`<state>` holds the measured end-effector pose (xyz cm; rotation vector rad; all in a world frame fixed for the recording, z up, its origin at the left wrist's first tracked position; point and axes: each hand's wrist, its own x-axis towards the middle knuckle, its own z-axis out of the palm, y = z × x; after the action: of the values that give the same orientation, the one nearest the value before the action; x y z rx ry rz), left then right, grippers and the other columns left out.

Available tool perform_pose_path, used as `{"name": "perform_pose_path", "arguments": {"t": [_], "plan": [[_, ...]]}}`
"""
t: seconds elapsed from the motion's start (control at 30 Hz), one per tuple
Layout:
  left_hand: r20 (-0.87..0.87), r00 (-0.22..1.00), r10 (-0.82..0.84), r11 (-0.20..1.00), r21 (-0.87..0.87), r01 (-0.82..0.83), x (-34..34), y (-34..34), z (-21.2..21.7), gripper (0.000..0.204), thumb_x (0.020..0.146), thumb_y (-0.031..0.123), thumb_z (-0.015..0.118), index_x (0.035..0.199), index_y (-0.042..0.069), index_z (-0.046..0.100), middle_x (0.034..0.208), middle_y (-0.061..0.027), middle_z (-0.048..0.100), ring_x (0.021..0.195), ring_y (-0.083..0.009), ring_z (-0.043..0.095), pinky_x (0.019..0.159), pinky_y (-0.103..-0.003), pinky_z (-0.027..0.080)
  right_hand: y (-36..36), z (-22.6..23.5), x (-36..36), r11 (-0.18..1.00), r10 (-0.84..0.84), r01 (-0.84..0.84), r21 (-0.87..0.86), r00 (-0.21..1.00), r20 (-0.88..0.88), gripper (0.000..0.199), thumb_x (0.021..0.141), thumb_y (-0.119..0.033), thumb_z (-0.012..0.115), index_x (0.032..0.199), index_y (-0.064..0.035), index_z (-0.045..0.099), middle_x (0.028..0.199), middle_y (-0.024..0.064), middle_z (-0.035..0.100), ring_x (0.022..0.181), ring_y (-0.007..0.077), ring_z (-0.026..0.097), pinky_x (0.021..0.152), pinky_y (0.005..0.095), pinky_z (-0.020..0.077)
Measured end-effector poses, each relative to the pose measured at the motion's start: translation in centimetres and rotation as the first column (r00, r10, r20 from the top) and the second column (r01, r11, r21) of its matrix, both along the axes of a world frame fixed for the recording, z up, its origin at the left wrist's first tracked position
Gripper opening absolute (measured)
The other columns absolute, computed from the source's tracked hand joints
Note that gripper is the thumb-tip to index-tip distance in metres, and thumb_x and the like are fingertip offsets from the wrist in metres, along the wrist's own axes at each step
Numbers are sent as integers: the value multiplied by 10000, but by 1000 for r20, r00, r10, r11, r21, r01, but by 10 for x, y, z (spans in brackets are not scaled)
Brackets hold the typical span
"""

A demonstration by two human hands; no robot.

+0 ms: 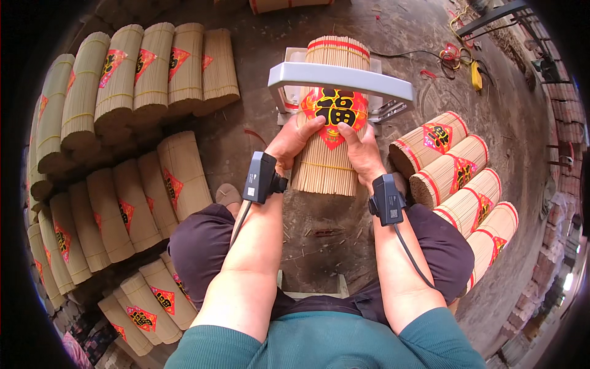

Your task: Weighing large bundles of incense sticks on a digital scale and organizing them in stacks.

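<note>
A round bundle of thin tan sticks (326,166) with a red diamond label lies lengthwise through a white frame machine (344,80) in front of me. My left hand (294,142) grips the bundle's left side, thumb on the label. Against the right side presses my right hand (364,154), its fingers touching the label's lower edge. Both wrists carry black devices with cables. Red bands ring the bundle's far end.
Many similar labelled bundles (141,74) are stacked in rows on the left. Several banded bundles (458,172) lie on the right. My knees in dark trousers flank a dirt floor (319,246). A yellow tool and cables (473,71) lie at the back right.
</note>
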<state>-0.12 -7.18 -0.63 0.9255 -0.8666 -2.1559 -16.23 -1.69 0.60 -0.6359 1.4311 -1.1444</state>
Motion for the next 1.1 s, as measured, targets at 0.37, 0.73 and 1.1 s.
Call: {"name": "perform_pose_path", "arguments": {"t": [0.37, 0.73, 1.1], "plan": [[28, 998, -48, 998, -32, 49, 4, 1, 2, 586, 852, 434, 651, 1244, 20, 514, 1151, -101, 630, 1015, -178, 621, 889, -318, 493, 2, -4, 6, 998, -64, 64, -4, 998, -1, 932, 710, -450, 790, 1332, 54, 313, 1185, 152, 569, 1060, 191, 572, 930, 314, 454], [405, 914, 26, 999, 10, -33, 13, 36, 2, 633, 841, 458, 674, 1219, -23, 509, 1096, -106, 633, 937, -167, 610, 802, -312, 495, 34, -31, -1, 987, 146, -151, -56, 986, -80, 1071, 728, -561, 745, 1394, 77, 200, 1277, 170, 509, 1194, 238, 492, 1012, 349, 385], [204, 978, -40, 997, -51, 51, 16, 39, -14, 690, 770, 438, 745, 1247, 2, 504, 1102, -96, 640, 958, -184, 630, 839, -315, 505, 37, -36, -1, 993, 94, -94, -72, 996, 1, 1147, 617, -524, 837, 1398, 42, 215, 1296, 146, 490, 1200, 229, 478, 1028, 356, 385]]}}
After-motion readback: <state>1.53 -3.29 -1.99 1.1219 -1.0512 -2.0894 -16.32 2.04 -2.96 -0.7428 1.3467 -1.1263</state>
